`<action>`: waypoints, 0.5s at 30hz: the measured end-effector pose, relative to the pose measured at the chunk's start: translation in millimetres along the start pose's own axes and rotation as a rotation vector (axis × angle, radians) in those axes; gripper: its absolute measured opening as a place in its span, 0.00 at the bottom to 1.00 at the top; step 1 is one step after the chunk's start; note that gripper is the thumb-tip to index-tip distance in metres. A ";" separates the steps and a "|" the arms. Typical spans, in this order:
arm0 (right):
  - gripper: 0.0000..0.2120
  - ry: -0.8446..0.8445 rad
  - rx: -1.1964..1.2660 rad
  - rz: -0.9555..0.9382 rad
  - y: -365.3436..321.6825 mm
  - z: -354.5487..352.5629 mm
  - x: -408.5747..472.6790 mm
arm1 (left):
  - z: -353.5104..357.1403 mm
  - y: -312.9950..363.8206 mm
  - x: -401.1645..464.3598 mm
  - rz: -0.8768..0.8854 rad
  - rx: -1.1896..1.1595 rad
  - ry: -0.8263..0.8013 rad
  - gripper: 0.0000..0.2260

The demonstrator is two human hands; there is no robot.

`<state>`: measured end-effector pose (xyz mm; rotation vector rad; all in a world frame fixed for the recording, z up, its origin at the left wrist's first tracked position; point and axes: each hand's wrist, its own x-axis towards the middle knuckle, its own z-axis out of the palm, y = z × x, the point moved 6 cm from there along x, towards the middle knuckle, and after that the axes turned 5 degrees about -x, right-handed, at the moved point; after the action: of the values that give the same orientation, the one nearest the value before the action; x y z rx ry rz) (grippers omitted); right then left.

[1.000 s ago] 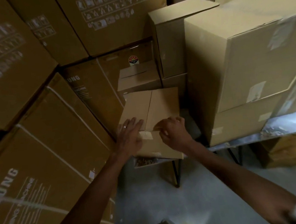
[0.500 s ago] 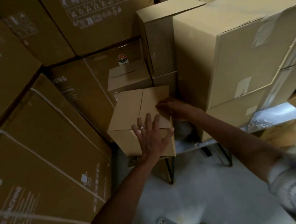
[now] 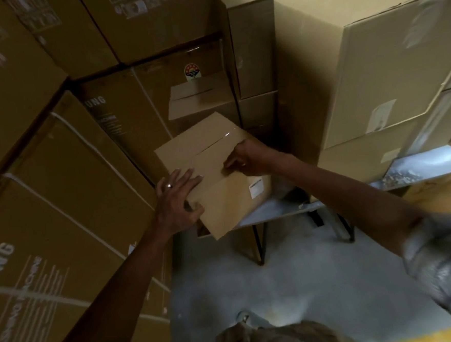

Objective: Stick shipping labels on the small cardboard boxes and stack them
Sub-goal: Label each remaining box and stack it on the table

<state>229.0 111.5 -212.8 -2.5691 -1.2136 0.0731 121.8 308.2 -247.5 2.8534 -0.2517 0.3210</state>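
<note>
Box (image 3: 213,171) turned, white label (image 3: 255,187) now showing; left hand (image 3: 178,200), right hand (image 3: 247,158) grip it.

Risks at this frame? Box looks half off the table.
1. The small box sits skewed, its near corner hanging past the metal table edge; it could tip if the left hand lets go.
2. The white label lies near the box's side edge; the right hand gripping nearby could scuff or lift it.

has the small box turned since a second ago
Yes. The small box has rotated: its top seam ran toward the stickered box behind it, and now runs slantwise. A white label now faces the camera.
</note>
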 end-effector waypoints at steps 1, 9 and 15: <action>0.14 -0.005 0.011 -0.015 -4.0 -0.7 1.8 | -1.5 -7.3 -1.5 -0.025 0.003 -0.027 0.37; 0.18 -0.088 0.327 -0.017 14.1 -8.0 2.8 | -8.1 -4.7 1.4 -0.153 -0.089 -0.062 0.35; 0.14 0.198 0.499 0.050 26.0 8.6 -21.5 | -9.0 12.9 29.4 -0.182 -0.081 -0.178 0.35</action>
<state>233.2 81.6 -230.2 -2.1146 -0.9194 0.1127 145.8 294.2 -229.0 2.7999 -0.0356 0.0196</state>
